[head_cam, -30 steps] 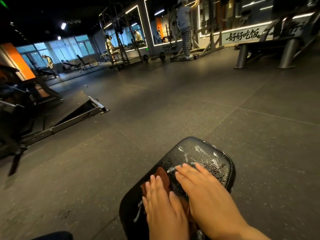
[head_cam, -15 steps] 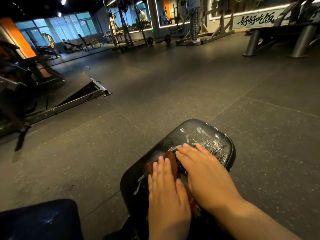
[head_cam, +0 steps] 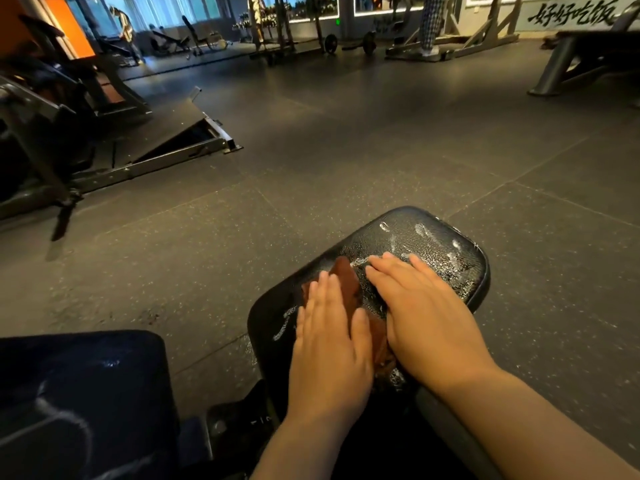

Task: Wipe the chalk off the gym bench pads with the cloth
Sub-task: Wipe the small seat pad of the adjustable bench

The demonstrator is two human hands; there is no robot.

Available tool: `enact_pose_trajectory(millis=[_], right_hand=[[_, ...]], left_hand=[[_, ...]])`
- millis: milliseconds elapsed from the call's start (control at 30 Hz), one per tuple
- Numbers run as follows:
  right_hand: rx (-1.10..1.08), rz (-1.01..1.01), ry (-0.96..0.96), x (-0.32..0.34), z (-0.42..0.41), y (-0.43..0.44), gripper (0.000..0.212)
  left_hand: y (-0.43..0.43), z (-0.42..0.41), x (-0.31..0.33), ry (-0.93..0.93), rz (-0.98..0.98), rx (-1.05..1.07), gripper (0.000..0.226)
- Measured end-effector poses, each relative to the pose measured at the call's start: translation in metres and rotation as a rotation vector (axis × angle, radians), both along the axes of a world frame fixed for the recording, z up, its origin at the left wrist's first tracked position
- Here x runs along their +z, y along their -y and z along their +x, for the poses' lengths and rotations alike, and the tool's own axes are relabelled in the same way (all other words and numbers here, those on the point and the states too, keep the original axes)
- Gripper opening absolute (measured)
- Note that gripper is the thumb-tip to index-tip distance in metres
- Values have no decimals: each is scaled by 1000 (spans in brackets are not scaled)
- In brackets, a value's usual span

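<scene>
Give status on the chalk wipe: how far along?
Early. Done: nothing looks fully clean. In hand: left hand and right hand press the brown cloth flat on the middle of the seat pad. Left: white chalk smears at that pad's far end, a streak by its left edge, and chalk lines on the dark pad at lower left.

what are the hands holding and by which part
Nothing is gripped. The left hand and right hand lie flat on the brown cloth, pressing it against the bench pad.
</scene>
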State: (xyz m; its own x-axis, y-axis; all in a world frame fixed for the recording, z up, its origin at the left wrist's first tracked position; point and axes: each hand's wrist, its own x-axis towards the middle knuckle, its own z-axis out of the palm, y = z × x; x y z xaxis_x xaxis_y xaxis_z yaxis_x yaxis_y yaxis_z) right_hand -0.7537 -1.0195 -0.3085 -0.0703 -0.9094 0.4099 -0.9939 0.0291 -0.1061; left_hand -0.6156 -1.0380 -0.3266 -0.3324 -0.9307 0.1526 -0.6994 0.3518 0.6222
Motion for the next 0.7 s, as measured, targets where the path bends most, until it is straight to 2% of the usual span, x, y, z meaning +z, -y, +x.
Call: enact_pose_trajectory(millis=[167,233,367,600,700], right_hand=[[-5,-17,9,1,-2,-3,61],[-37,-33,48,4,-4,-4,58],[-75,-9,3,10,-10,-9,50],[-56,-39,25,7,-14,-6,56],[-57,-53,38,7,-13,-5,48]], left_hand=[[48,-33,13,-1,143,249,62],[37,-44,19,-18,91,186,60],[-1,-27,13,-68,14,-10,61],[42,-54,21,-27,98,175,61],[19,-45,21,-98,30,50,57]])
